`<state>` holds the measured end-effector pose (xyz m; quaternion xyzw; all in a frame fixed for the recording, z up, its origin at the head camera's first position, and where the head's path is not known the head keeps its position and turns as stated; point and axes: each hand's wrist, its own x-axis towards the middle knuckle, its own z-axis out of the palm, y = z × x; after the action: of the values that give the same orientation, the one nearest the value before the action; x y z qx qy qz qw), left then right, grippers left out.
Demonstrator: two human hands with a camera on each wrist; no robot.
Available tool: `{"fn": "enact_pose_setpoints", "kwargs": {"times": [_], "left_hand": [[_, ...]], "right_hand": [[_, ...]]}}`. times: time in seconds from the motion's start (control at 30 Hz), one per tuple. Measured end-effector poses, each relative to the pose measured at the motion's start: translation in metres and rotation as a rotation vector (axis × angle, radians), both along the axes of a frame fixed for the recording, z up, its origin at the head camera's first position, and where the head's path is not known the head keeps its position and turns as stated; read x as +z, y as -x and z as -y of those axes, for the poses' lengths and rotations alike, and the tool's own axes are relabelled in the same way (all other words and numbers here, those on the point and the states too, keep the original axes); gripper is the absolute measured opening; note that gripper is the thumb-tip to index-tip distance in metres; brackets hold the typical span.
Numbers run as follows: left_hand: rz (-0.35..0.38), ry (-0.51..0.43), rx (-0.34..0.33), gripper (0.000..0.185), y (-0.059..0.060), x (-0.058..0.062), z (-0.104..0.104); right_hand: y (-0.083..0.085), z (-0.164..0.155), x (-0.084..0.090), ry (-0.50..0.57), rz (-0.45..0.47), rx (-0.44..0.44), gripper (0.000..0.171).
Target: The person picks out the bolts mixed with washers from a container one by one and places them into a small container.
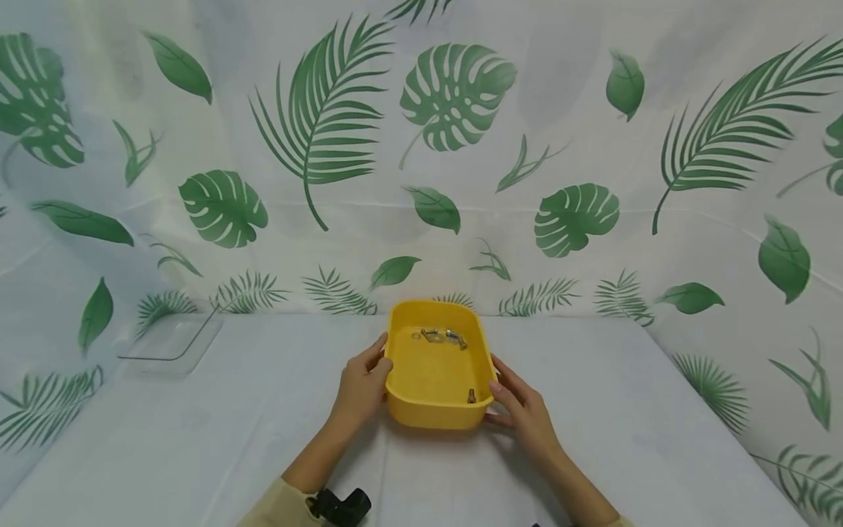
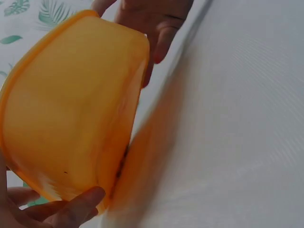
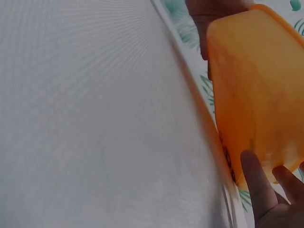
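The yellow tub [image 1: 435, 373] sits mid-surface [image 1: 197, 439]; the left hand [image 1: 361, 386] clasps its left wall, thumb over the rim; the right hand [image 1: 523, 410] holds its right side, fingers lightly curled; small metal bits [image 1: 443, 337] lie inside.

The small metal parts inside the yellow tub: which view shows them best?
The head view. It looks down into the yellow tub, showing metal parts near the far wall and one brass piece near the front. Both wrist views see only the tub's outer wall, so its contents are hidden.
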<state>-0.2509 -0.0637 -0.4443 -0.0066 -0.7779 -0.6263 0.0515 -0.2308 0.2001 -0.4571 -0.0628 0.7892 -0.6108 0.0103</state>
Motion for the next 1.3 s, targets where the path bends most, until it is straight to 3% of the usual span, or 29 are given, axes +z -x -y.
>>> {"fn": "enact_pose_setpoints", "kwargs": {"times": [0.27,0.63,0.9,1.07,1.3], "left_hand": [[0.063,-0.021,0.011,0.056,-0.001,0.013,0.003],[0.055,-0.017,-0.015,0.057,0.002,0.014,0.007],[0.048,-0.001,-0.019,0.055,0.008,0.014,0.023],[0.07,0.029,-0.012,0.054,0.006,0.02,0.036],[0.111,0.068,0.001,0.055,0.003,0.027,0.054]], "right_hand": [[-0.002,0.002,0.007,0.045,0.015,0.017,0.054],[-0.001,0.001,0.006,0.057,-0.009,0.039,0.053],[0.0,0.014,0.002,0.094,0.088,0.069,0.058],[-0.003,0.028,0.002,0.126,0.128,0.058,0.06],[-0.006,0.049,0.002,0.194,0.125,0.042,0.058]]}}
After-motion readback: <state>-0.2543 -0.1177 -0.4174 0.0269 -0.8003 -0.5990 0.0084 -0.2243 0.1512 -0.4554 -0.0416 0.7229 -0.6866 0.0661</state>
